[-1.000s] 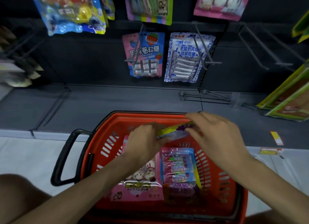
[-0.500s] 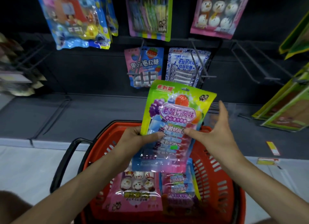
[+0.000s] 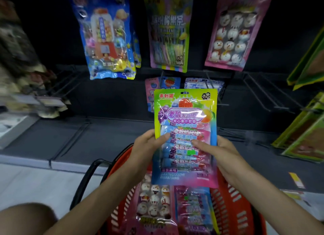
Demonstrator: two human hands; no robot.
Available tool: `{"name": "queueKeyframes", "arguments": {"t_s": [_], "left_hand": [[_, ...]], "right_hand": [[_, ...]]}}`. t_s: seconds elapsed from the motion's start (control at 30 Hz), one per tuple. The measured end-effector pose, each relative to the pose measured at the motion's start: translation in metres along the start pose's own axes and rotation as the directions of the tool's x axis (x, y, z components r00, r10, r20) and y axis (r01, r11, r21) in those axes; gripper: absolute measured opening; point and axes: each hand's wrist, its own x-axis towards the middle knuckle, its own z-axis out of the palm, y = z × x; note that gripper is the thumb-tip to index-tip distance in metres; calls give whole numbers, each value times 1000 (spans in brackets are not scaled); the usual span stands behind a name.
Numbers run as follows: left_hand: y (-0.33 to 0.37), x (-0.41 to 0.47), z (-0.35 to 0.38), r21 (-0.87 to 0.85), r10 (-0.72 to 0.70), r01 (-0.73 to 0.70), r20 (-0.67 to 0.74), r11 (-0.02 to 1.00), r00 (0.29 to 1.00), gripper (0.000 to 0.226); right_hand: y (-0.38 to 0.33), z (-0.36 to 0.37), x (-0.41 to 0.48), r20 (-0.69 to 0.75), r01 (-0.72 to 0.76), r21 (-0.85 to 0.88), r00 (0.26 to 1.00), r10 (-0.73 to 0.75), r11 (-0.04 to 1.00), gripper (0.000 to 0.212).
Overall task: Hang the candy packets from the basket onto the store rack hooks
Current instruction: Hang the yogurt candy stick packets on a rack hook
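candy packet (image 3: 185,129), a green-topped fruit chew bag with a clear window of wrapped sticks, is held upright in the air above the orange basket (image 3: 233,213), its face toward the camera. the left hand (image 3: 147,147) grips its left edge, with the thumb across the front and the other fingers hidden behind. the right hand (image 3: 220,152) grips the right edge the same way, thumb on the window. the hang hole (image 3: 186,92) sits at the centre of the top edge, clear of both hands. in the basket lie a snowman marshmallow packet (image 3: 154,203) and, just beside it, another fruit chew packet (image 3: 192,205). on the rack behind, a blue toy-candy packet (image 3: 107,36), a strip-candy packet (image 3: 168,33) and a pink snowman packet (image 3: 233,33) hang in the upper row. lower down, bare wire hooks (image 3: 254,92) stick out to the right.

the step in hand looks like carrying one packet from basket to rack; it is not yet hung. the next move calls for choosing a free hook, raising the packet until the hole meets the hook tip, and sliding it on. the film looks limp, so the top edge should be kept flat.
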Motion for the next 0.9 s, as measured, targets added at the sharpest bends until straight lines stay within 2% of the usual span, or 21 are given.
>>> {"name": "queueKeyframes", "arguments": {"t_s": [0.13,0.2,0.3,0.4,0.53,0.63,0.73,0.9], "left_hand": [[12,1,1,81,127,-119,-108,990,986,21],[21,1,0,238,243,-201,-165,950,956,27],[41,3,-5,513,398,-280,-136,812,907,42],[66,12,-11,621,508,-348,-94,702,856,52],[103,30,-13,775,657,-422,11,471,754,55],[135,38,-5,842,716,-428,74,328,695,52],[169,45,4,883,808,-439,133,166,573,45],[226,57,11,914,929,-397,220,-90,297,51]], "right_hand": [[-14,8,1,2,97,-42,995,-97,994,40],[-21,11,5,-34,160,-64,986,-162,985,36],[-39,13,13,-74,254,-86,963,-260,963,34],[-60,15,21,-109,336,-100,932,-346,937,32],[-81,18,36,-106,383,-135,911,-398,914,38],[-100,19,47,-120,402,-154,899,-421,903,28],[-121,21,51,-119,433,-131,886,-448,892,24],[-141,24,60,-102,488,-57,865,-491,871,25]]}}
